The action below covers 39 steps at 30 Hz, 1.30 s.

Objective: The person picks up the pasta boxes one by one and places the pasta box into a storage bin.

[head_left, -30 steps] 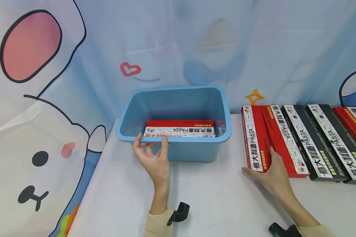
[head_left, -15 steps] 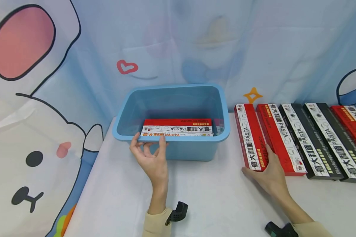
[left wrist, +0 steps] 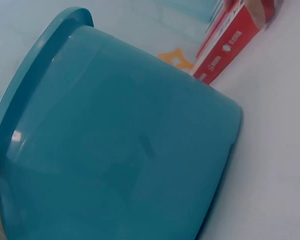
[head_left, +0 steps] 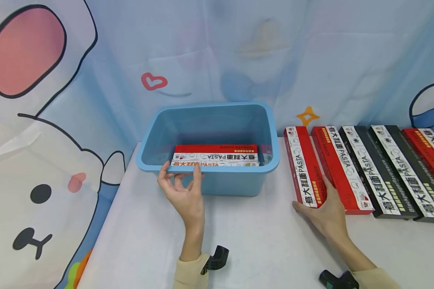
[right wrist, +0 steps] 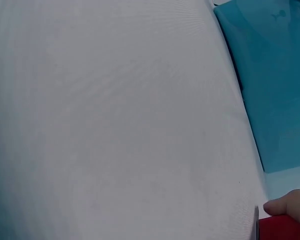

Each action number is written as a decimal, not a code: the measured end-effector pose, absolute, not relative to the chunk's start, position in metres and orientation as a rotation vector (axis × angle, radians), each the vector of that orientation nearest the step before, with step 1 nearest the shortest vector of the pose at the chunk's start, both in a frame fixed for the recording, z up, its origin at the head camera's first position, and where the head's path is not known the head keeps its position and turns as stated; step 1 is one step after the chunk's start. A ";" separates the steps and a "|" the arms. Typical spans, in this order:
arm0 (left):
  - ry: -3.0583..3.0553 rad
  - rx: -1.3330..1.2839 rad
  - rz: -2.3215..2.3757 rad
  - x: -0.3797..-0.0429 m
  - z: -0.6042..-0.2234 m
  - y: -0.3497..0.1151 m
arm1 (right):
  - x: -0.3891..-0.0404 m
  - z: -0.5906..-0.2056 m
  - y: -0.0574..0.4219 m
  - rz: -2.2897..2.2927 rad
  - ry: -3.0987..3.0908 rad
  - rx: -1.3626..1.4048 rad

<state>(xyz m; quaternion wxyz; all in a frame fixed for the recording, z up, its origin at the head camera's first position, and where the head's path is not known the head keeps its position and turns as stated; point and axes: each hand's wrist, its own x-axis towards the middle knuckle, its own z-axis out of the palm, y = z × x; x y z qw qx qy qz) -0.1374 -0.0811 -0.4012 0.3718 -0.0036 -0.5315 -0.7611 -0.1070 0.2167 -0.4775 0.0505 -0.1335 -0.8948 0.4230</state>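
My left hand [head_left: 185, 196] grips the near rim of a light blue plastic tub [head_left: 235, 182], left of its middle. Inside the tub lie red-and-white pasta boxes [head_left: 217, 149], partly hidden behind the rim. At the right, my right hand [head_left: 325, 212] holds the near end of another red pasta box [head_left: 301, 164], thumb at its left corner and fingers along its right side. That box lies lengthwise, first in a row. In the right wrist view, the thumb [right wrist: 292, 205] rests on the red box end [right wrist: 280, 229].
Right of the held box lie a second red pasta box [head_left: 341, 168], two black pasta boxes [head_left: 370, 170] and another red one [head_left: 428, 150] at the edge. White cloth [head_left: 260, 237] covers the table. A blue printed curtain [head_left: 209, 52] hangs right behind the tub.
The right hand has shifted the leftmost red pasta box slightly left, and a narrow gap now shows beside its red neighbour. The left hand has stayed on the tub rim; the view has shifted slightly.
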 end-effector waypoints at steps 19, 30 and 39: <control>-1.342 -0.029 -1.959 -0.139 -0.402 -0.081 | -0.076 -0.452 0.223 1.320 -2.655 -0.487; -1.336 -0.027 -1.963 -0.138 -0.403 -0.081 | -0.059 -0.382 0.245 1.150 -2.603 -0.139; -1.326 -0.038 -1.964 -0.139 -0.403 -0.081 | -0.091 -0.326 0.245 1.046 -2.608 0.313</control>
